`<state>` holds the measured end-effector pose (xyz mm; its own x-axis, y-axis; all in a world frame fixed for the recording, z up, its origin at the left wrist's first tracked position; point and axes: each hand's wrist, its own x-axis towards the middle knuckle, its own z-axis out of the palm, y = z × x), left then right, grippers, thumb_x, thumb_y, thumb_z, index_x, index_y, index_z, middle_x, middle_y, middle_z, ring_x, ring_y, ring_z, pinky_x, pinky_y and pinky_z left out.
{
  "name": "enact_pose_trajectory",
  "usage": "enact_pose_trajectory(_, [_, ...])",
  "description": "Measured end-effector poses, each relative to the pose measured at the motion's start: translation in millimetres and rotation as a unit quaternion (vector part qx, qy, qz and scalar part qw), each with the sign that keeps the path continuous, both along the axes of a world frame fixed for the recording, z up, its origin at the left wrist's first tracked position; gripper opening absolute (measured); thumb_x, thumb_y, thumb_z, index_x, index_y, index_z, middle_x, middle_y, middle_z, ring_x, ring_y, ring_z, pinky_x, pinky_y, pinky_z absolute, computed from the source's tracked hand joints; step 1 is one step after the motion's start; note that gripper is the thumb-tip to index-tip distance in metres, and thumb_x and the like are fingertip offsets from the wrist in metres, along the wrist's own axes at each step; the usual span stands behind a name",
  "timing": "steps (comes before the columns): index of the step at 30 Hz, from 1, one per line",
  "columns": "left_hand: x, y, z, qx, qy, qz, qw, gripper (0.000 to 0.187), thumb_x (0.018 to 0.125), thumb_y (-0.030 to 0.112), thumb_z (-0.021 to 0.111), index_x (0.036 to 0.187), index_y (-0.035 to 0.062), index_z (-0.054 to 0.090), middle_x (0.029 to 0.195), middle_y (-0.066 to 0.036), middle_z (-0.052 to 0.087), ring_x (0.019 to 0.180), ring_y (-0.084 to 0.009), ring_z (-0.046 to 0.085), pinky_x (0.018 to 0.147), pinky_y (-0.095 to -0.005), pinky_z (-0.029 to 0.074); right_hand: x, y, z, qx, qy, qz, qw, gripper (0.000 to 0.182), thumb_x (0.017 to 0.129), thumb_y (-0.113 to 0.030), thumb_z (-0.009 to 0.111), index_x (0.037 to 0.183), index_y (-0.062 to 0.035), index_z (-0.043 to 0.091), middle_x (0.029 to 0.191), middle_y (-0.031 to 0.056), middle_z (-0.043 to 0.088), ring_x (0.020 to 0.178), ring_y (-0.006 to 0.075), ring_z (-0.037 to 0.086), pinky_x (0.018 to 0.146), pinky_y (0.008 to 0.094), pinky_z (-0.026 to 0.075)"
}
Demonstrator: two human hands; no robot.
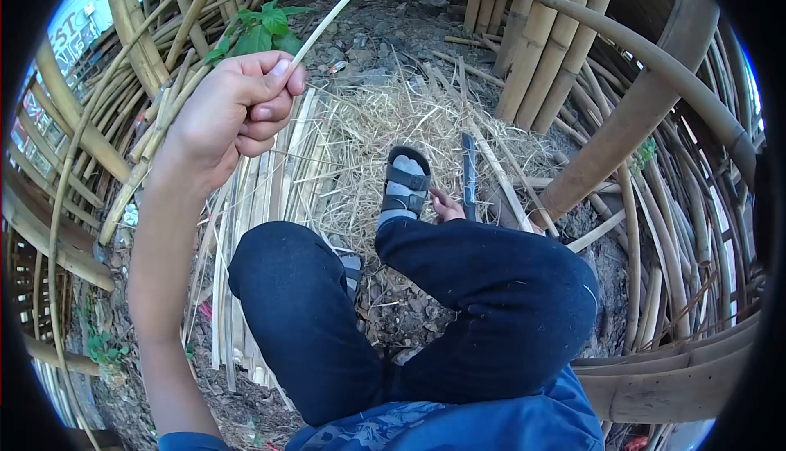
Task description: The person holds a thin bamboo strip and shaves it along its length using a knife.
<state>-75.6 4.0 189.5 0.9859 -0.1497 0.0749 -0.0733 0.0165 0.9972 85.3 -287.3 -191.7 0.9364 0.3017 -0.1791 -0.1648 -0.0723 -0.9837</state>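
My left hand [246, 115] is raised at the upper left, its thumb and fingers pinched on a thin pale bamboo strip [340, 7] that slants up to the right. Beyond my bent right knee, part of my right hand [444, 207] shows beside the sandalled foot [405, 181]; the leg hides most of it, and its grip cannot be made out. A long dark blade [468, 174] lies just right of that hand, its lower end hidden by the leg. Pale shavings [372, 135] spread around the foot.
Split bamboo strips [282, 172] lie on the ground left of the foot. Thick bamboo poles [544, 49] stand at the upper right, and a curved pole [630, 37] arches across them. More bamboo [135, 33] leans at the left, near a green leafy plant [260, 31].
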Motion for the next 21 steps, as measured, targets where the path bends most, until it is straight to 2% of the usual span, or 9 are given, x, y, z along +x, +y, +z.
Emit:
enact_pose_trajectory(1, [0.4, 0.0, -0.8, -0.001, 0.001, 0.005, 1.0, 0.019, 0.1, 0.016, 0.041, 0.086, 0.0047, 0.047, 0.055, 0.006, 0.032, 0.04, -0.0009, 0.021, 0.035, -0.0183, 0.013, 11.3, 14.8, -38.4, 0.02, -0.141, -0.082, 0.986, 0.037, 0.093, -0.031, 0.059, 0.113, 0.0003, 0.059, 0.087, 0.0057, 0.063, 0.054, 0.0092, 0.047, 0.055, 0.0225, 0.041])
enact_pose_trajectory(3, [-0.4, -0.3, -5.0, 0.0, 0.018, 0.006, 1.0, 0.019, 0.1, 0.017, 0.041, 0.087, 0.0043, 0.047, 0.055, 0.006, 0.032, 0.04, -0.001, 0.021, 0.035, -0.0185, 0.013, 35.5, 10.3, -113.5, 0.012, -0.12, -0.07, 0.99, 0.037, 0.093, -0.032, 0.059, 0.112, 0.0002, 0.059, 0.086, 0.0057, 0.062, 0.053, 0.0093, 0.047, 0.055, 0.0225, 0.04])
enact_pose_trajectory(4, [0.3, 1.3, -7.5, -0.005, 0.018, 0.006, 1.0, 0.019, 0.1, 0.017, 0.042, 0.087, 0.0041, 0.048, 0.055, 0.006, 0.033, 0.04, -0.0011, 0.021, 0.035, -0.0186, 0.013, 17.6, 14.6, -122.9, 0.003, -0.106, -0.07, 0.992, 0.037, 0.093, -0.032, 0.059, 0.112, 0.0, 0.059, 0.086, 0.0056, 0.062, 0.053, 0.0093, 0.047, 0.054, 0.0225, 0.04])
enact_pose_trajectory(11, [-1.7, 11.2, -18.7, -0.01, 0.016, 0.018, 1.0, 0.018, 0.099, 0.017, 0.044, 0.087, 0.0042, 0.049, 0.056, 0.006, 0.033, 0.041, -0.0012, 0.022, 0.035, -0.0186, 0.013, 36.3, -30.6, -85.2, -0.064, -0.026, -0.091, 0.993, 0.037, 0.093, -0.036, 0.058, 0.106, -0.0008, 0.059, 0.081, 0.0056, 0.06, 0.051, 0.0095, 0.046, 0.052, 0.0224, 0.039])
enact_pose_trajectory(20, [1.1, 15.9, -8.8, 0.026, -0.01, 0.024, 0.999, 0.019, 0.1, 0.018, 0.043, 0.086, 0.0057, 0.048, 0.057, 0.007, 0.032, 0.041, -0.0002, 0.022, 0.035, -0.0173, 0.013, 4.4, -16.7, -36.5, -0.142, 0.068, -0.129, 0.979, 0.039, 0.093, -0.04, 0.057, 0.099, -0.0019, 0.059, 0.075, 0.0055, 0.058, 0.048, 0.0099, 0.044, 0.049, 0.0224, 0.038])
enact_pose_trajectory(21, [0.7, 14.8, -7.2, 0.026, -0.012, 0.024, 0.999, 0.019, 0.1, 0.018, 0.043, 0.086, 0.0057, 0.048, 0.057, 0.007, 0.032, 0.041, -0.0002, 0.022, 0.035, -0.0173, 0.013, 6.9, -26.2, -16.8, 0.007, 0.127, -0.13, 0.983, 0.038, 0.093, -0.042, 0.056, 0.09, -0.0045, 0.056, 0.067, 0.0027, 0.05, 0.047, 0.0097, 0.042, 0.045, 0.023, 0.035])
